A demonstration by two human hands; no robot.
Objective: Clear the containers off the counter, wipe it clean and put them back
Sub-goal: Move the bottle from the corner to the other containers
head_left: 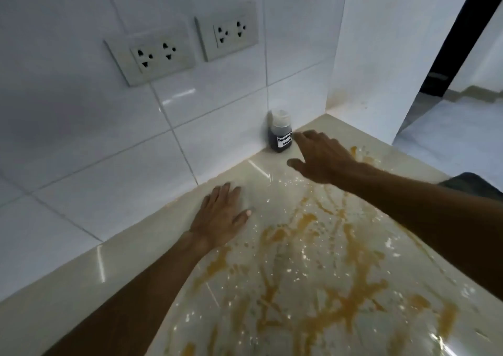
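Orange-brown smears streaked the counter (299, 287). Short of the dark, white-capped bottle (273, 137), the left hand (220, 219) lay flat, fingers together. The right hand (324, 159), fingers spread and empty, reached just right of the bottle, one fingertip at its white label, the writing too blurred to read.

A small clear bottle (280, 137) of dark liquid, with a white cap and a white label whose black print is too blurred to read, stands upright in the far corner of the glossy cream table (261, 181), close against the white tiled wall (81, 137). Orange-brown streaks and splashes smear the table, dotted with pale flecks and thickest toward the near side. The patch round the bottle looks cleaner.
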